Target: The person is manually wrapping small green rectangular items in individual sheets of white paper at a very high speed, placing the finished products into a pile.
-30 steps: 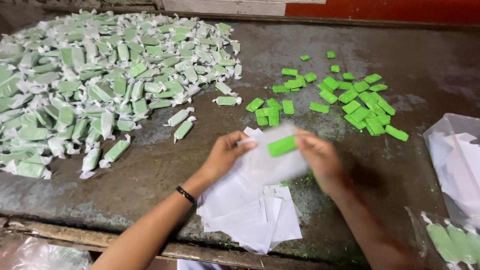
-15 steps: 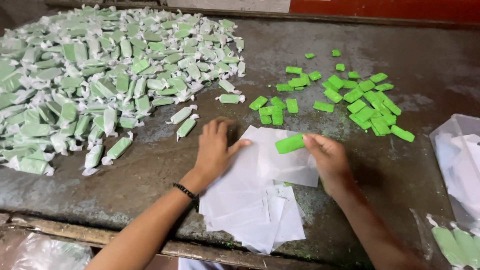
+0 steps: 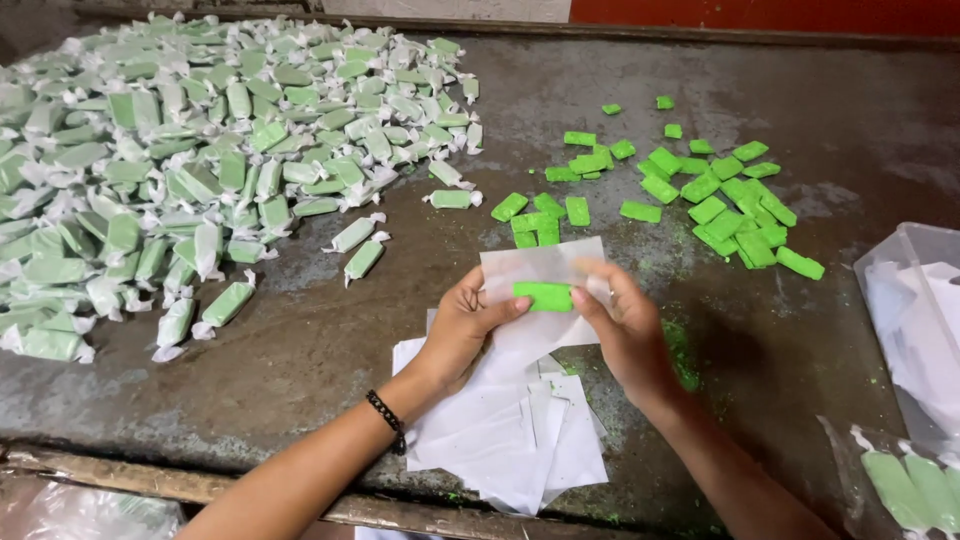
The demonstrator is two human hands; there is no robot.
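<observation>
Hands (image 3: 545,325) before loose green bars (image 3: 700,190)

Wrapped sweets (image 3: 200,170) lie left, bare bars (image 3: 700,190) right.

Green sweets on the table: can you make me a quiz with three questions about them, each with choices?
1. Where is the big heap of wrapped sweets?
A. on the table's left side
B. in the clear tub
C. on the paper stack

2. What colour is the bare bar between the hands?
A. red
B. bright green
C. blue

3. How is that bar right now?
A. fully twisted shut in paper
B. lying alone on the table
C. held on a sheet of white paper

Answers:
1 A, the heap spreads over the left of the table.
2 B, it matches the loose green bars at the right.
3 C, the left hand and right hand pinch the sheet with the bar on it, above the paper stack.
</observation>
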